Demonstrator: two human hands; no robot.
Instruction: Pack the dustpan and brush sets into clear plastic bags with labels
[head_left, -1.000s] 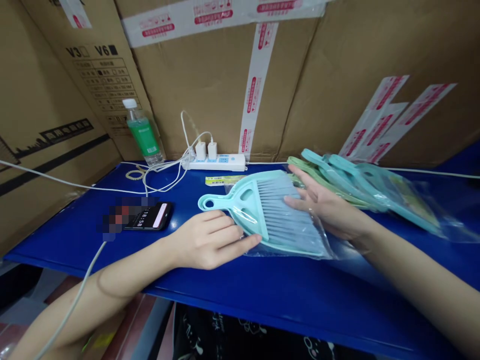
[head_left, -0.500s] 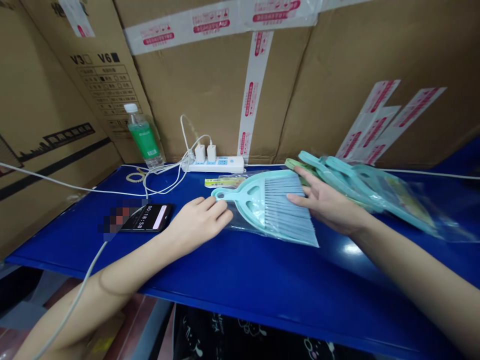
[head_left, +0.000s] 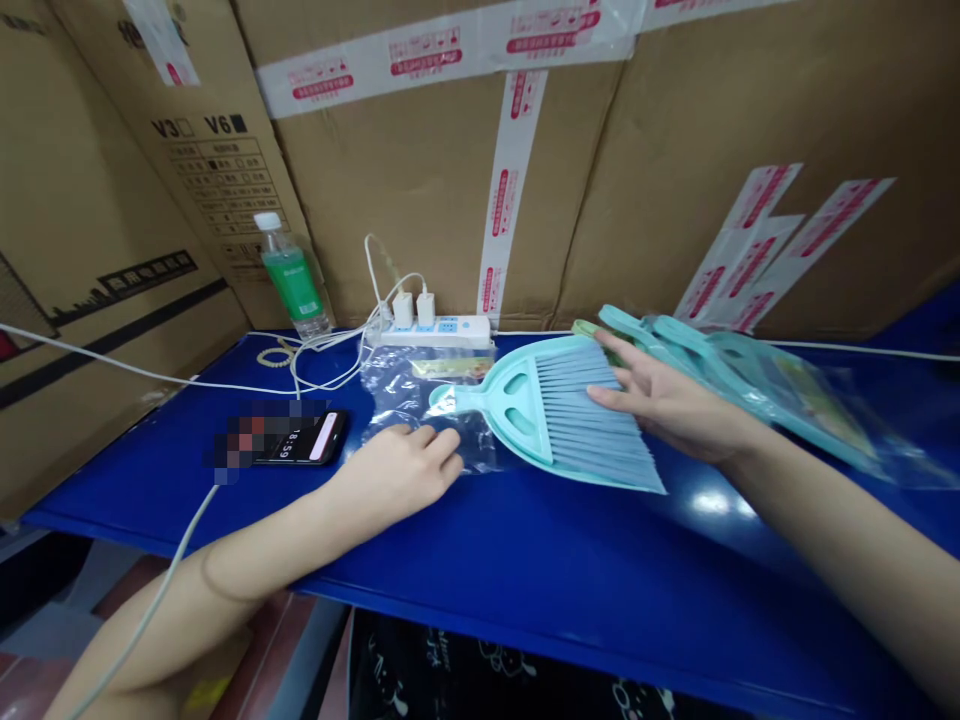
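Note:
A light-blue dustpan [head_left: 517,405] with a matching hand brush [head_left: 589,405] nested on it is tilted above the blue table. My right hand [head_left: 667,400] grips the set at its wide end, thumb on the grey-blue bristles and fingers behind. A clear plastic bag [head_left: 390,385] with a yellowish label lies around the handle end, and the bristles and pan are outside it. My left hand [head_left: 409,465] is closed on the bag's near edge, its fingertips partly hidden. Further right, several more light-blue and green sets [head_left: 735,370] lie in clear wrapping.
A phone [head_left: 322,437] showing a timer lies at left, partly blurred out. Behind it stand a bottle with a green label [head_left: 292,280] and a white power strip [head_left: 442,330] with two chargers and loose cables. Large cardboard boxes [head_left: 420,180] wall off the table's back.
The clear bag has slid left off the dustpan and brush and now lies crumpled around the handle. The set has shifted slightly right with my right hand. My left hand has moved slightly down.

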